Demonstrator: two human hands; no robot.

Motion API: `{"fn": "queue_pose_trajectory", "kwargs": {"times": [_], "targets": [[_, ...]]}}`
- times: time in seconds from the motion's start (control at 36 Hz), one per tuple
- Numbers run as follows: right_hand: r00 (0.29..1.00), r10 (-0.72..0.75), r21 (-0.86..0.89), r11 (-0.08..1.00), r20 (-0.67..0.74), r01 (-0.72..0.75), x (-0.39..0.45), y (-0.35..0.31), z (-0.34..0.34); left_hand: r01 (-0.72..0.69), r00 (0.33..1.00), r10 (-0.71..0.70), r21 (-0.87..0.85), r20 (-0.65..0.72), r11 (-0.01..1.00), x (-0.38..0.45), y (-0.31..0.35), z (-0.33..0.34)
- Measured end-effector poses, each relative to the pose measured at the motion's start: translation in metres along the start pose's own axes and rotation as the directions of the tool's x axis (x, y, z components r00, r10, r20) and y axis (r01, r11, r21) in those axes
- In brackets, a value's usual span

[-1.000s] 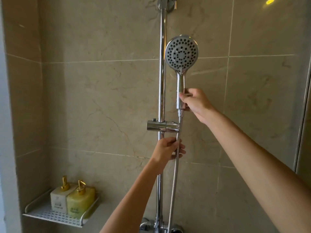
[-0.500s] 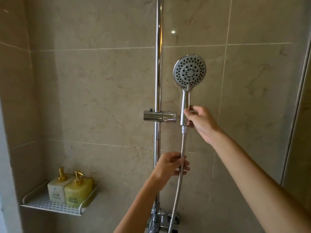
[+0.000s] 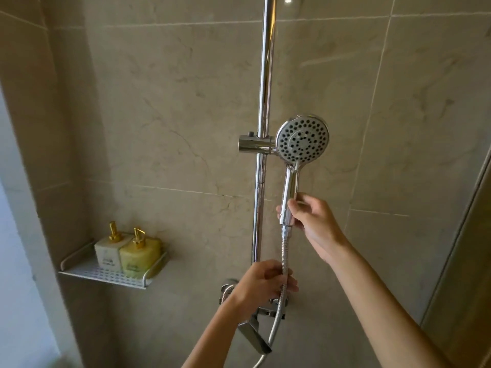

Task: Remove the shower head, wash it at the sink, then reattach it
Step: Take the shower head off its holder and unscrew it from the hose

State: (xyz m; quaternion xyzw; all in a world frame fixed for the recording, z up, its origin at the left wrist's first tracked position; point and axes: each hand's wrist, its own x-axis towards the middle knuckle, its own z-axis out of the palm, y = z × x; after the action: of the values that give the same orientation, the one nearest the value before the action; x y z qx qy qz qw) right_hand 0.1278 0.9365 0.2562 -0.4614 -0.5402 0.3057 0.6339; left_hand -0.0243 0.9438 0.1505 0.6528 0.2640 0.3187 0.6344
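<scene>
A person stands in a beige-tiled shower stall, seen from a camera on their head looking at both outstretched arms. The right hand point(image 3: 313, 224) grips the lower end of the chrome handle of the shower head point(image 3: 302, 141), fingers and thumb wrapped around it just above the hose connector. The round spray face, dotted with dark nozzles, points toward the viewer and sits just beside the empty holder bracket point(image 3: 256, 144) on the vertical slide rail point(image 3: 263, 102), so the head is already out of its cradle but not yet unscrewed from its hose. Lower down, the left hand point(image 3: 261, 284) closes around the flexible metal hose point(image 3: 284, 251), which runs down past the mixer tap point(image 3: 255, 333) and loops out of view. The two hands are apart, one above the other along the same line.

To the left, a small perforated wall shelf point(image 3: 106, 274) carries two pump bottles point(image 3: 127, 252) with gold tops (one whitish, one yellow), touching each other.

Likely risks from here: twisting the handle while the hose turns with it would kink the hose instead of loosening the joint. Smooth chrome can slip from a grip, and a dropped head could strike the tap or tile. A small washer inside the connector, if there is one, could fall out and be lost.
</scene>
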Motion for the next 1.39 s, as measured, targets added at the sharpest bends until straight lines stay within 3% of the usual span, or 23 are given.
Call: {"fn": "queue_pose_trajectory", "kwargs": {"times": [0.11, 0.31, 0.61, 0.72, 0.94, 1.08, 1.19, 1.31, 1.39], "targets": [[0.999, 0.034, 0.028, 0.999, 0.026, -0.034, -0.018, 0.02, 0.003, 0.037, 0.999, -0.038, -0.015, -0.005, 0.999, -0.019, -0.026, -0.001], [0.993, 0.105, 0.05, 0.993, 0.047, -0.107, -0.051, 0.054, 0.015, 0.035, 0.998, -0.029, 0.109, -0.059, 0.993, -0.045, -0.055, -0.004], [0.98, 0.159, 0.04, 0.985, 0.12, -0.165, -0.093, 0.072, 0.026, -0.097, 0.973, 0.1, 0.027, -0.209, 0.995, -0.042, -0.01, -0.027], [0.962, 0.2, 0.082, 0.973, 0.184, -0.218, -0.108, 0.074, 0.036, -0.134, 0.981, 0.126, -0.044, -0.146, 0.99, -0.043, 0.004, -0.031], [0.943, 0.217, 0.14, 0.956, 0.253, -0.257, -0.131, 0.086, 0.052, -0.051, 0.991, 0.051, 0.006, -0.124, 0.999, -0.059, 0.008, -0.035], [0.893, 0.258, 0.238, 0.903, 0.369, -0.359, -0.14, 0.087, 0.05, -0.051, 0.984, 0.055, 0.028, -0.172, 0.998, -0.071, 0.011, -0.035], [0.817, 0.288, 0.284, 0.837, 0.499, -0.468, -0.145, 0.09, 0.038, -0.039, 0.985, 0.022, -0.096, -0.172, 0.995, -0.077, 0.013, -0.039], [0.776, 0.301, 0.231, 0.84, 0.555, -0.491, -0.149, 0.091, 0.036, -0.011, 0.981, -0.021, -0.163, -0.195, 0.987, -0.082, 0.01, -0.042], [0.749, 0.368, 0.086, 0.868, 0.552, -0.489, -0.15, 0.087, 0.035, -0.004, 0.976, -0.033, -0.167, -0.214, 0.986, -0.083, 0.01, -0.043]]}}
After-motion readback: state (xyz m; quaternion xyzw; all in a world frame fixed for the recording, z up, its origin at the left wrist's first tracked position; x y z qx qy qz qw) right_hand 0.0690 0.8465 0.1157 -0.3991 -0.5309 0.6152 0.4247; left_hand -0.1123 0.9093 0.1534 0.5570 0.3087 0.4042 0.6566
